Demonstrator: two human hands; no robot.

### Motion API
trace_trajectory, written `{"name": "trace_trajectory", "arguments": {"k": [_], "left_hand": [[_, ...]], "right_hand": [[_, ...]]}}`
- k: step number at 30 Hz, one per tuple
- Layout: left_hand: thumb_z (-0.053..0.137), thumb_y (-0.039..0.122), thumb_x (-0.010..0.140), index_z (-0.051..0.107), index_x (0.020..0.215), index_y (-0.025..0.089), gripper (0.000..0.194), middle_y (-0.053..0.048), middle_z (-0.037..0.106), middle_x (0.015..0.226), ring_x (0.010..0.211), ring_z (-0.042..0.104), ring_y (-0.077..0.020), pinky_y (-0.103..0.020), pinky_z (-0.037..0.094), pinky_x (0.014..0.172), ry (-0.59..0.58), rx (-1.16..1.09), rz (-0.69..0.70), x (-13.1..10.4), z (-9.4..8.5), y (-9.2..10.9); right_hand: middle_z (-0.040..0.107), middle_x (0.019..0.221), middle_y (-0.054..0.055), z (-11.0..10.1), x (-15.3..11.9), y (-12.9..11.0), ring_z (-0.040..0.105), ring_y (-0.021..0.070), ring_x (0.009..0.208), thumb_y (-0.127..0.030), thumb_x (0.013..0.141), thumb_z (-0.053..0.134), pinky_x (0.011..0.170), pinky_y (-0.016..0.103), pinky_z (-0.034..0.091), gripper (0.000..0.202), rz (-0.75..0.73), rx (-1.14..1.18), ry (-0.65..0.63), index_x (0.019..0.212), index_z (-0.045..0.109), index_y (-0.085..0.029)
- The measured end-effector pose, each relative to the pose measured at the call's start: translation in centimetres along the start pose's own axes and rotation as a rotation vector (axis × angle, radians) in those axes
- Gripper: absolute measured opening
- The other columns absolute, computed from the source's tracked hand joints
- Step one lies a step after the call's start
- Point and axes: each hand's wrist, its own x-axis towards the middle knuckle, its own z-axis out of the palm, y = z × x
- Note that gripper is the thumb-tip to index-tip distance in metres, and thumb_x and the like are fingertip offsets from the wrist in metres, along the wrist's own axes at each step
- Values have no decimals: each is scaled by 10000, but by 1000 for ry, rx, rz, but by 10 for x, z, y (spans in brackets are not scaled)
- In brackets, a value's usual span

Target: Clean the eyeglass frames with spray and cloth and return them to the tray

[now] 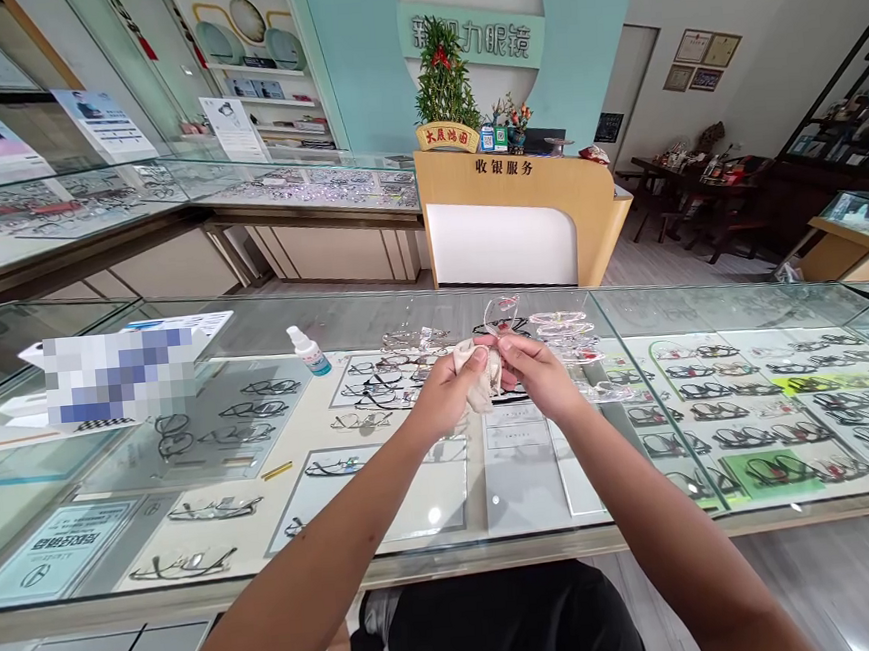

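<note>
1. A long glass-topped display desk [196,545] fills the lower view, with rows of spectacle frames laid out under the glass. Both forearms reach out over it from the near edge. The pane is hard, so anything that falls from the hands would likely strike it and could chip or scratch

2. On the glass just beyond the hands lies a row of clear spectacles [567,340], close together. The right hand works very near them, and a wide sweep of the wrist could knock one out of line or off the far side

3. The left hand [447,395] holds a pale cleaning cloth [480,382], its grip closed round the bunched fabric. The cloth hangs partly loose, and a trailing fold could snag on a hinge or a nose pad

4. The right hand [540,377] meets the left above the middle of the desk, its grip pinching a clear-framed pair of glasses [505,315] with thumb and fingertips. The glasses sit between the two hands, raised off the glass, one lens rim rising above the cloth. I judge the thin frame could bend if squeezed or twisted hard, and bare fingertips on the lens would leave smears

5. A small spray bottle [308,350] with a blue base stands upright to the left, well apart from the hands. A backward elbow move could tip it and wet the glass
</note>
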Motion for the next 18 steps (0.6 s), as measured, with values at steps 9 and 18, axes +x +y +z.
{"name": "trace_trajectory", "arguments": {"k": [9, 18], "left_hand": [[859, 692, 841, 780, 1106, 171, 589, -91, 828, 1008, 976, 761, -244, -352, 600, 882, -91, 180, 45, -1, -3, 6], [669, 871, 888, 754, 1217, 169, 780, -43, 754, 716, 720, 758, -234, -311, 592, 632, 115, 137, 21, 1, 8, -4]], "right_hand": [[506, 721, -28, -1, 1, 3, 451, 142, 674, -678, 940, 766, 728, 325, 463, 472, 10, -45, 102, 1082, 872, -240], [582, 831, 17, 7, 0, -1, 511, 154, 705, -686, 957, 753, 675, 335, 472, 478, -88, -126, 59, 791, 792, -239]]}}
